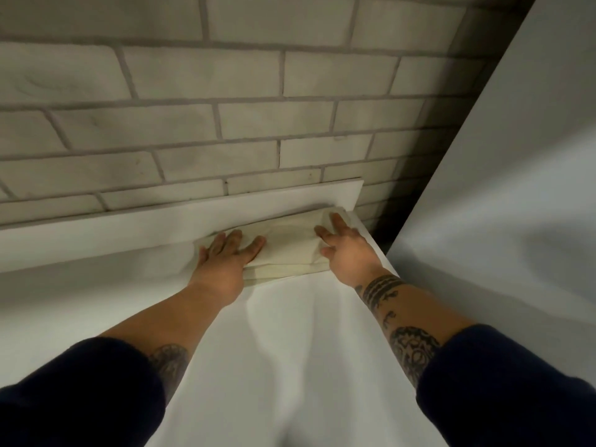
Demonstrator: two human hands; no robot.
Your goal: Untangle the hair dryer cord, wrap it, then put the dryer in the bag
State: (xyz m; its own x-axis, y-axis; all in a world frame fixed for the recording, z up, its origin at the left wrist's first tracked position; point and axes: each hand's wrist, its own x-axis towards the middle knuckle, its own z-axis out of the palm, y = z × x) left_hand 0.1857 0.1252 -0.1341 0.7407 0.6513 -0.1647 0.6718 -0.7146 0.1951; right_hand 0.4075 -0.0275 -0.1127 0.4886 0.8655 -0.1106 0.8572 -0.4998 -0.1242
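Note:
A cream cloth bag (287,243) lies flat on a white surface (283,350), pushed up against a white back ledge. My left hand (225,256) rests on the bag's left end with fingers straight and spread. My right hand (342,246) touches its right end, fingers extended over the cloth. No hair dryer or cord shows in the head view.
A pale brick wall (225,108) rises right behind the white ledge (145,227). A tall white panel (516,188) stands to the right, with a dark gap between it and the wall.

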